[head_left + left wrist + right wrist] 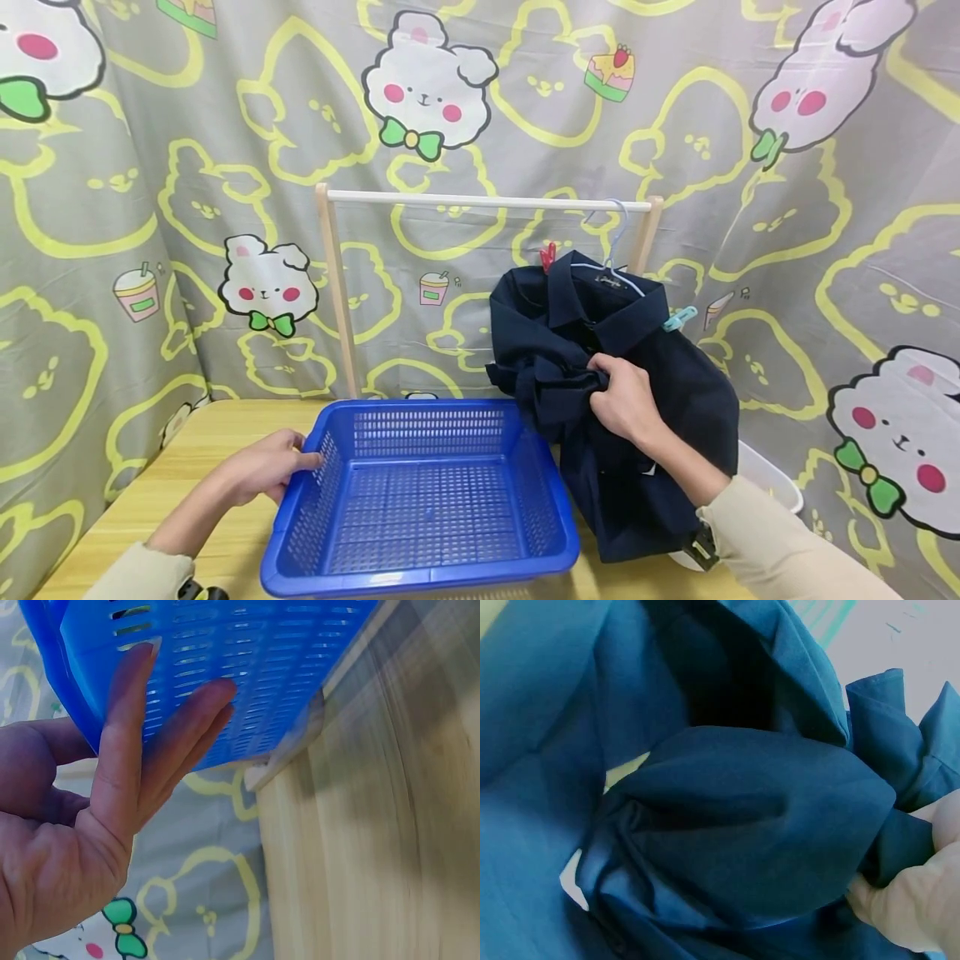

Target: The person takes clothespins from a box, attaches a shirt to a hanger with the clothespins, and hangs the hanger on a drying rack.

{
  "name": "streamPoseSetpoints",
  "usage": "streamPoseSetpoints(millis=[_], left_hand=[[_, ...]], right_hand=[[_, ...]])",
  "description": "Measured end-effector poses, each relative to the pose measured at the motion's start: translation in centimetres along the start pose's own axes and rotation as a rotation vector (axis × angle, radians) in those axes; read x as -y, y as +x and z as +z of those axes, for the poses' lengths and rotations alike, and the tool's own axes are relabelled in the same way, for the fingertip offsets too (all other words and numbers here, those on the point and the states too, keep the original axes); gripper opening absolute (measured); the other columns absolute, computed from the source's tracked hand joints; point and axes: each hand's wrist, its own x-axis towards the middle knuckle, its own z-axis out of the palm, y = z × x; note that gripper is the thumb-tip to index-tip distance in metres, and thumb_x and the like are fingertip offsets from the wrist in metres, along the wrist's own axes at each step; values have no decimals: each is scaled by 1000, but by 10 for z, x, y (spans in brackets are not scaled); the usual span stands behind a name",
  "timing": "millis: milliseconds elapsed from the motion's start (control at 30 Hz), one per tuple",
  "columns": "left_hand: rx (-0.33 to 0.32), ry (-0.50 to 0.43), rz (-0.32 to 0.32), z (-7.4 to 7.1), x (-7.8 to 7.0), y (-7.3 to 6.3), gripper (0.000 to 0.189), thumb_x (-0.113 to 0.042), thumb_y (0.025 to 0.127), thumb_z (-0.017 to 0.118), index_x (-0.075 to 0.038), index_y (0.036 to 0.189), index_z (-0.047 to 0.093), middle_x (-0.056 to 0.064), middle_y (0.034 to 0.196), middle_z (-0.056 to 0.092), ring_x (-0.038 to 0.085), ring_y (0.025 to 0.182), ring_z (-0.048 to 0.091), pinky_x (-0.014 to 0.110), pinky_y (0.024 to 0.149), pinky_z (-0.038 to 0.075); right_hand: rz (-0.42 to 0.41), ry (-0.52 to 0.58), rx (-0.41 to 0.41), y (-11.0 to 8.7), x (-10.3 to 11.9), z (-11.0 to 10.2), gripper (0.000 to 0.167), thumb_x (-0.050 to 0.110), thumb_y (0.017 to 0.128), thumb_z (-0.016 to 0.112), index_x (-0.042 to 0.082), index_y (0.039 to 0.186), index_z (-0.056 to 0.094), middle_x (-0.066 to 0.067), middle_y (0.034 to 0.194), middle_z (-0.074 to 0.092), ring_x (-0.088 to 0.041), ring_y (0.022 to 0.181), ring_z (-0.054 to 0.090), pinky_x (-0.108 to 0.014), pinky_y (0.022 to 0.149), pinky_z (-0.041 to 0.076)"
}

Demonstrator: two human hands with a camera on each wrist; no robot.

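A dark navy collared shirt hangs on a light-blue wire hanger. My right hand grips a bunched part of its front, below the collar. Folds of the shirt fill the right wrist view, with part of my right hand at the edge. To the left, my left hand holds the side rim of a blue plastic basket, thumb over the rim. In the left wrist view, the fingers of my left hand lie against the outside of the basket. Nothing lies inside the basket.
A wooden rack with a white rail stands behind the basket on the wooden table. A red clothespin and a teal one are at the shirt's shoulders. A white container shows partly behind the shirt.
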Motion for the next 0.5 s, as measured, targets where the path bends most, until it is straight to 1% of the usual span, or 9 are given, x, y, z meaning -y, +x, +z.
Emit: streamPoseSetpoints(millis=[33,200,267,400,500], left_hand=[[4,0,-5,-2,0,-2,22,-15,102,53,7,99,52,-8,56,33,9,57,61,32,57,59],[20,-8,-2,-13,6,-8,26,-15,102,53,10,104,50,-8,56,35,11,59,66,34,58,60],[27,-18,4,-18,9,-11,26,-15,103,52,11,106,48,-8,56,35,14,63,69,37,60,61],[42,-37,-1,-24,15,-16,28,-15,103,51,13,109,47,-8,57,38,18,68,73,41,63,62],[48,-48,-7,-28,19,-19,31,-15,104,50,15,112,45,-6,58,43,24,73,75,44,66,62]], right_hand=[[7,3,-1,-1,-1,2,28,-6,74,55,13,89,69,-8,88,68,-29,83,58,-40,78,43],[33,14,5,-7,-7,10,30,-7,73,52,14,87,66,-6,82,62,-26,78,51,-37,75,39],[32,11,2,-8,-10,14,30,-8,72,52,15,87,66,-5,81,60,-25,77,50,-37,75,38],[22,-10,-4,-14,-17,25,29,-7,70,53,16,84,64,-4,79,60,-24,76,51,-37,75,39],[37,-30,2,-18,-23,33,29,-7,69,54,16,83,63,-4,79,59,-24,77,52,-37,74,40]])
